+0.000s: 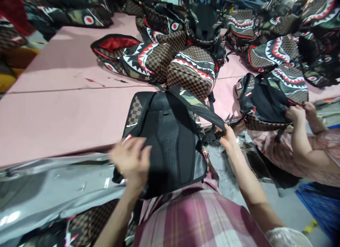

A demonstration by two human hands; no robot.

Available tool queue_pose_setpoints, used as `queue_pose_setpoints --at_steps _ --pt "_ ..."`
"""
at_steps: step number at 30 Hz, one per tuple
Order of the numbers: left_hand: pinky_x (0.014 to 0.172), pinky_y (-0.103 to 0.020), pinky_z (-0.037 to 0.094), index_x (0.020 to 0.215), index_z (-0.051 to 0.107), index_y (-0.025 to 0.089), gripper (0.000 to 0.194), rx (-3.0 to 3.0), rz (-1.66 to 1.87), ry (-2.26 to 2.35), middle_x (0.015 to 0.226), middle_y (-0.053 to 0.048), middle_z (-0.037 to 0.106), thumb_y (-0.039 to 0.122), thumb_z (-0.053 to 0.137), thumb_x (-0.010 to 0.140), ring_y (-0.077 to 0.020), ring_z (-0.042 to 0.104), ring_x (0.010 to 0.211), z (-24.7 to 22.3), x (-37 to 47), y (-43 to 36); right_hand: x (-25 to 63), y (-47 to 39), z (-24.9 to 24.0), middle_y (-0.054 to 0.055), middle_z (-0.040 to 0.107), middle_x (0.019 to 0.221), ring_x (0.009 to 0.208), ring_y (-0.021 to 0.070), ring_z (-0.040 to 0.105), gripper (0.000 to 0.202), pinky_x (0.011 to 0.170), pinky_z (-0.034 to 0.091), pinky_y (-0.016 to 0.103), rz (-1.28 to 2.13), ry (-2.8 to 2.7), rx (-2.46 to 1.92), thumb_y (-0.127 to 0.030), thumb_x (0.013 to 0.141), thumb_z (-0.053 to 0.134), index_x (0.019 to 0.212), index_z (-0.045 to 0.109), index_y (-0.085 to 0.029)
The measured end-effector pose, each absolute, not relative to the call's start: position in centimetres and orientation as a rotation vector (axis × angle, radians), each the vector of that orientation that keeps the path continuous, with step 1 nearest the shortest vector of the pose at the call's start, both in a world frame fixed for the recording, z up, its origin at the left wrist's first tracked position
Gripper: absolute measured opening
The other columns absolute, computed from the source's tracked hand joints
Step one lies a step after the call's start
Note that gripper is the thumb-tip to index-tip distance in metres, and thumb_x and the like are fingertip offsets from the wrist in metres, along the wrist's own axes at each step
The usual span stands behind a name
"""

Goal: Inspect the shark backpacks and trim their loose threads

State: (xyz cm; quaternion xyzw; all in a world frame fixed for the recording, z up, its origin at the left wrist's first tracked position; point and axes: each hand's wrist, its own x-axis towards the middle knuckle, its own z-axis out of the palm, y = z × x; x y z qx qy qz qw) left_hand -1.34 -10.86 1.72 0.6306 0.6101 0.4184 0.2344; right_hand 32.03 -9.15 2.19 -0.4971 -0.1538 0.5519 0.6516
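A backpack (170,144) with a black padded back panel, checkered sides and camouflage trim leans against the table edge in front of me, back panel facing up. My right hand (228,138) is closed on its right shoulder strap (203,112), pulling it out to the side. Dark pointed blades, like those of small snips (228,118), show beside that hand; I cannot tell how they are held. Over the left side of the backpack is my left hand (132,156), blurred by motion, fingers apart and nothing visible in them. Whether it touches the left strap is unclear.
Several shark-mouth backpacks (192,71) lie across the pink table (63,116). On the right, a co-worker's hands (299,112) grip another backpack (271,101). A small red tool (95,82) lies on the table. More checkered bags (90,220) are below at left.
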Motion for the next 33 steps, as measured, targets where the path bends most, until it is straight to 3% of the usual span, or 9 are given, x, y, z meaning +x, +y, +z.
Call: queue_pose_setpoints --at_steps 3,7,10,16,19,22,26,29,33 --pt "0.092 -0.040 0.032 0.092 0.067 0.022 0.018 2.126 1.165 1.289 0.089 -0.005 0.066 0.032 0.062 0.077 -0.0215 0.056 0.092 2.6 6.7 -11.3 31.5 -9.5 2.6 -0.010 0.025 0.041 0.035 0.0046 0.018 0.036 0.032 0.020 0.019 1.286 -0.355 -1.112 -0.029 0.065 0.066 0.055 0.032 -0.022" --pt "0.081 -0.035 0.037 0.103 0.066 0.023 0.027 2.272 1.133 1.039 0.095 -0.007 0.066 0.032 0.061 0.079 -0.0208 0.054 0.089 2.3 13.7 -11.2 31.4 -10.1 2.4 -0.010 0.025 0.041 0.034 0.0043 0.016 0.038 0.031 0.018 0.019 1.357 -0.360 -1.105 -0.030 0.069 0.062 0.054 0.029 -0.021" --pt "0.076 -0.033 0.040 0.096 0.069 0.023 0.020 2.219 1.105 0.949 0.092 -0.008 0.067 0.029 0.058 0.081 -0.0197 0.054 0.085 2.1 15.1 -10.9 31.6 -10.4 1.8 -0.010 0.024 0.039 0.033 0.0042 0.015 0.038 0.031 0.018 0.019 1.390 -0.365 -1.112 -0.031 0.072 0.060 0.052 0.029 -0.021" --pt "0.066 -0.028 0.042 0.064 0.067 0.019 0.011 1.424 0.829 1.005 0.069 -0.003 0.064 0.028 0.064 0.069 -0.0155 0.054 0.068 2.7 16.2 -9.6 32.0 -10.6 -0.3 -0.009 0.028 0.036 0.032 0.0051 0.020 0.036 0.032 0.021 0.020 1.394 -0.391 -1.176 -0.030 0.072 0.062 0.052 0.034 -0.021" --pt "0.051 -0.022 0.038 0.056 0.060 0.015 0.022 0.996 0.721 1.037 0.055 0.000 0.054 0.035 0.068 0.059 -0.0096 0.046 0.051 2.1 17.2 -9.0 32.2 -10.5 -1.3 -0.010 0.028 0.035 0.031 0.0046 0.017 0.034 0.031 0.018 0.020 1.353 -0.411 -1.238 -0.032 0.070 0.064 0.052 0.036 -0.021" --pt "0.053 -0.022 0.039 0.057 0.054 0.014 0.032 0.881 0.747 1.021 0.057 0.001 0.052 0.043 0.067 0.058 -0.0070 0.046 0.051 1.5 18.0 -8.9 32.8 -11.0 -1.1 -0.009 0.037 0.040 0.033 0.0053 0.023 0.024 0.033 0.021 0.020 1.240 -0.424 -1.309 -0.035 0.069 0.064 0.060 0.047 -0.020" --pt "0.060 -0.021 0.042 0.062 0.053 0.014 0.030 0.792 0.818 1.021 0.062 0.001 0.053 0.041 0.067 0.061 -0.0063 0.048 0.056 1.9 18.9 -9.7 33.8 -14.0 1.8 -0.002 0.061 0.074 0.063 0.0134 0.054 0.030 0.055 0.037 0.022 0.756 -0.710 -1.633 -0.037 0.073 0.062 0.100 0.057 -0.023" --pt "0.064 -0.023 0.043 0.063 0.054 0.013 0.027 0.749 0.855 1.011 0.063 0.001 0.054 0.037 0.067 0.062 -0.0073 0.051 0.059 1.9 19.7 -10.3 33.9 -17.2 4.7 0.004 0.063 0.086 0.078 0.0190 0.057 0.028 0.068 0.037 0.028 0.182 -1.272 -1.890 -0.036 0.082 0.053 0.106 0.057 -0.022" --pt "0.064 -0.025 0.044 0.064 0.055 0.013 0.024 0.768 0.890 0.999 0.063 0.001 0.055 0.034 0.065 0.065 -0.0084 0.052 0.059 1.2 20.6 -10.7 33.0 -19.3 6.7 0.006 0.064 0.083 0.073 0.0179 0.053 0.024 0.065 0.031 0.030 -0.233 -1.863 -1.892 -0.033 0.086 0.052 0.103 0.061 -0.019"
